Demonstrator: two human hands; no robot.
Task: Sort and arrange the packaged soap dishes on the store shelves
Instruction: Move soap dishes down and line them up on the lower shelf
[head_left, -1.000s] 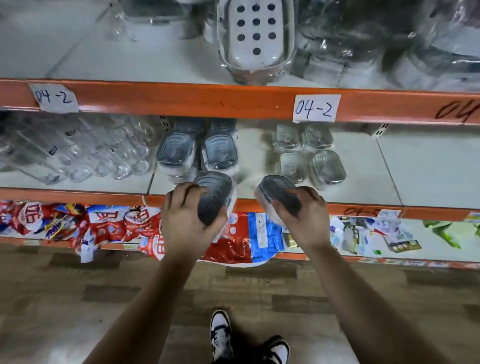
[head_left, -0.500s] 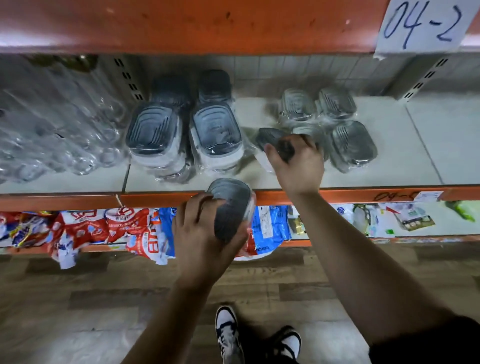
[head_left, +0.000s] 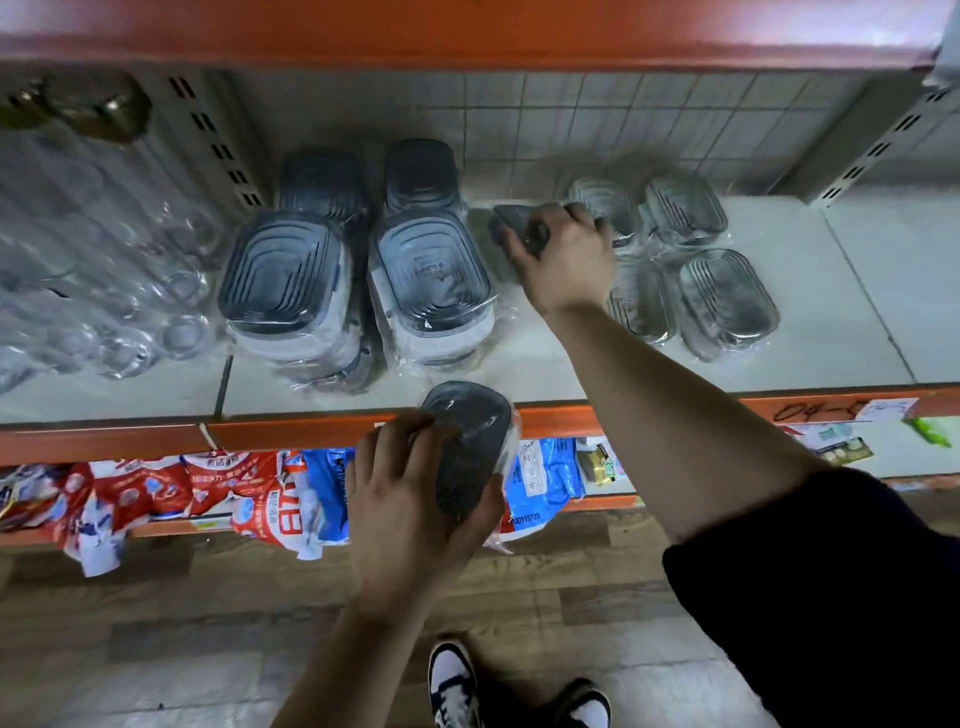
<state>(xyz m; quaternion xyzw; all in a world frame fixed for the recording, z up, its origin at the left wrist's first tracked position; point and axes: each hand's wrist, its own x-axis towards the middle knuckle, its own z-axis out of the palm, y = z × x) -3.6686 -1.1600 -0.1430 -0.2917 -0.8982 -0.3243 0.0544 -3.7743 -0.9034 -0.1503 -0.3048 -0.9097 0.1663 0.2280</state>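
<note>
Gripped in the left hand (head_left: 410, 499), fingers curled over its left edge and thumb round its lower right side: a dark grey oval soap dish sealed in clear plastic film (head_left: 470, 441), held out in front of the orange metal front rail (head_left: 649, 410) of the shelf, resting on nothing. Reaching deep over the white shelf board (head_left: 831, 338), the right hand (head_left: 566, 260), fingers closed round a second dark grey film-wrapped soap dish (head_left: 511, 218), tilted, near the grey tiled back wall (head_left: 571, 114); hard to tell whether touching the board or not. To its left, two stacks of larger wrapped rectangular containers with grey ribbed lids (head_left: 280, 275), side by side, with two more behind them. To its right, four clear oval soap dishes in plastic wrap (head_left: 722, 291), two rows of two, the front left one partly hidden behind the right wrist. Further left on the same board, a heap of clear wrapped transparent ware (head_left: 104, 260), shapes blurred. On the shelf beneath, red, white and blue printed bags (head_left: 234, 493) hanging over the edge. Below, a wood-patterned floor (head_left: 156, 649), a pair of dark and white shoes (head_left: 452, 680), and a black sleeve (head_left: 831, 597) on the right upper arm.
</note>
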